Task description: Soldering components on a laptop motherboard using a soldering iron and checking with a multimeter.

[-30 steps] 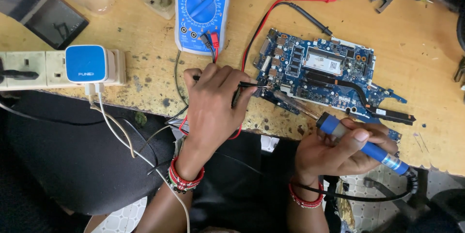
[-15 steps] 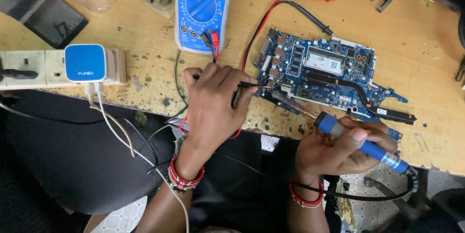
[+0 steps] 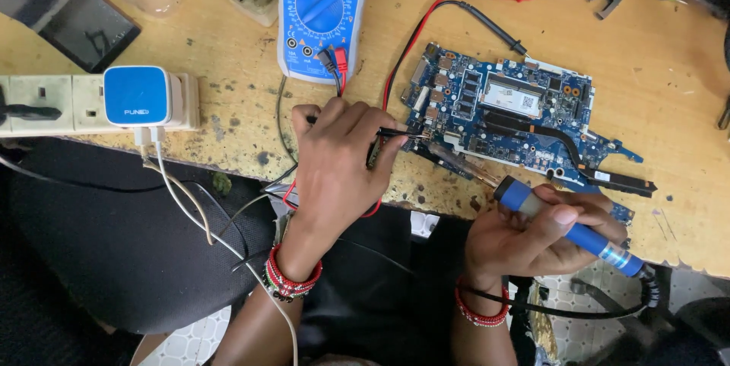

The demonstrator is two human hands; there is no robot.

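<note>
Head view: nothing has moved; my left hand point(image 3: 338, 161) still pinches tweezers point(image 3: 395, 133) at the circuit board point(image 3: 525, 119), my right hand point(image 3: 532, 233) grips the soldering iron point(image 3: 578, 233).

A worn, stained wooden desk point(image 3: 228, 47) fills the view under even light; below its chipped front edge, pale patterned floor tiles point(image 3: 190, 347) show.

You have one view only, from the camera on your head. It looks steeply down at the near edge of the wooden bench point(image 3: 228, 54), close enough that your forearms and lap fill the bottom of the frame.
</note>
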